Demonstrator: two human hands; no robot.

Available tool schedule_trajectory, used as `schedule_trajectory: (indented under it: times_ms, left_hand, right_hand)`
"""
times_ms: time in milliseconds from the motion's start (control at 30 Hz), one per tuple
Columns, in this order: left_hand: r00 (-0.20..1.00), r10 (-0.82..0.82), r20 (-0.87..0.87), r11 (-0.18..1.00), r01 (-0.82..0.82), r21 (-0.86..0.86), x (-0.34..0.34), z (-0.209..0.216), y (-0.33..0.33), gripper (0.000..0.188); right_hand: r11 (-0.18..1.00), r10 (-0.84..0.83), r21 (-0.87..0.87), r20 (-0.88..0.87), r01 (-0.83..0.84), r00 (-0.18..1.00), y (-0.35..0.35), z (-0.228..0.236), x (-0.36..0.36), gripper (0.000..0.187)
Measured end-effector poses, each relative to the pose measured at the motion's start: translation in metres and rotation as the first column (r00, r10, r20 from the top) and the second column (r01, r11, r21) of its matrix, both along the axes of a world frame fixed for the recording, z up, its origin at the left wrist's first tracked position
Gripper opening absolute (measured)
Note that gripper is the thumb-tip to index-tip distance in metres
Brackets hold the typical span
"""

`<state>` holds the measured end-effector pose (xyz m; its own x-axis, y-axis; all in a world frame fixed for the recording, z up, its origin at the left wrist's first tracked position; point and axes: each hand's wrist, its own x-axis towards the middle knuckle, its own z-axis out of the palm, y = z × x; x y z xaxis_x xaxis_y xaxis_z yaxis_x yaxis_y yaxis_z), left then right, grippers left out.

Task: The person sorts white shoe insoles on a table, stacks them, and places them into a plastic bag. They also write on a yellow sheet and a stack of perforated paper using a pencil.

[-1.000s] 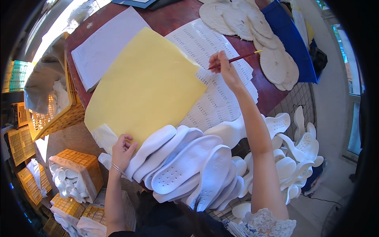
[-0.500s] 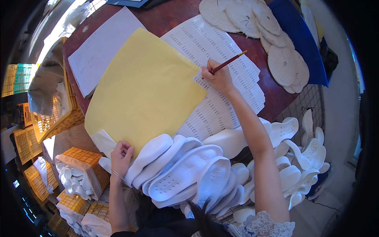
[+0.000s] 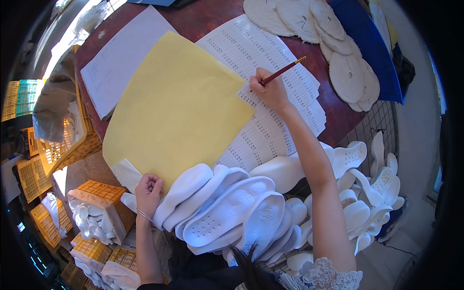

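Note:
My right hand (image 3: pixel 271 92) grips a slim dark red pen (image 3: pixel 284 70) with a gold end, its writing tip hidden by the fingers. It rests over a white printed sheet (image 3: pixel 241 46) covered in rows of small marks, beside the right corner of a large yellow sheet (image 3: pixel 179 106). My left hand (image 3: pixel 149 191) is closed, fingers curled with nothing seen in them, at the yellow sheet's lower edge. Right next to it, a row of white shoe insoles (image 3: pixel 224 210), some with small holes, leans along the near table edge. A white paper piece (image 3: pixel 127 174) lies above that hand.
White fabric discs (image 3: pixel 348 79) overlap at the far right, beside a blue folder-like sheet (image 3: pixel 372 48). A white paper pad (image 3: pixel 123 58) lies on the dark red table (image 3: pixel 203 19). More insoles (image 3: pixel 382 188) pile up at right. Yellow crates (image 3: pixel 104 191) stand at left.
My right hand and the pen have shifted slightly up and to the right over the printed sheet. My left hand stays at the yellow sheet's edge.

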<state>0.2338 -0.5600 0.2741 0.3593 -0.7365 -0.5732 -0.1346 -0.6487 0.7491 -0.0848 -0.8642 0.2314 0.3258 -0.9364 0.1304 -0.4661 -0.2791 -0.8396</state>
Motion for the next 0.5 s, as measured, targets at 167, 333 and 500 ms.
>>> schedule_trajectory:
  times_ms: [167,333,500]
  left_hand:
    - [1.000,0.011,-0.021,1.000,-0.011,-0.004,-0.0002,0.0009,-0.0011,0.008]
    - [1.000,0.009,-0.001,1.000,-0.009,0.002,-0.0012,0.0022,-0.0018,0.008]
    - [1.000,0.009,-0.015,1.000,-0.009,-0.005,-0.0019,0.0036,-0.0018,0.008]
  right_hand:
    - [0.996,-0.003,0.088,-0.003,0.004,1.000,-0.0014,-0.0009,-0.0024,0.029]
    - [1.000,0.026,-0.002,-0.039,-0.026,0.999,-0.0021,0.0012,-0.0024,0.029]
    - [0.997,-0.072,0.032,0.078,0.070,0.994,0.0022,0.0026,-0.0009,0.032]
